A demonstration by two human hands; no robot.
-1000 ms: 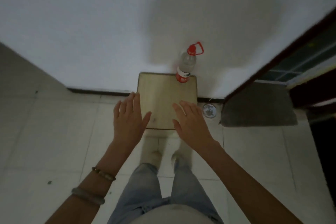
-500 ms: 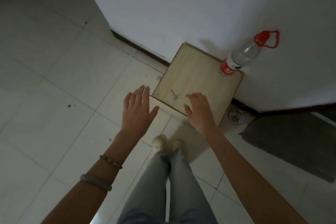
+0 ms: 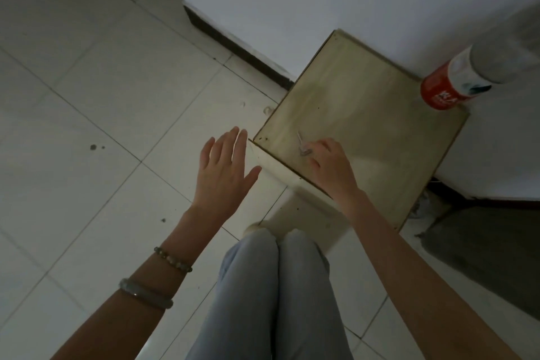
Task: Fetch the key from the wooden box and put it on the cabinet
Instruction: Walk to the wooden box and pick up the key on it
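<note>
- On the box, near its front left corner, the key is seen lying flat, its blade pointing away from the person.
- The right hand is lowered over the key's head, fingers curled toward it; whether the key is already pinched cannot be told.
- The left hand is held spread and empty above the floor, just beside the box edge, probably for balance.
- A bottle is stood at the far right corner, against the wall, well apart from the key.
- No cabinet is shown; the fetch is judged barely begun.
</note>
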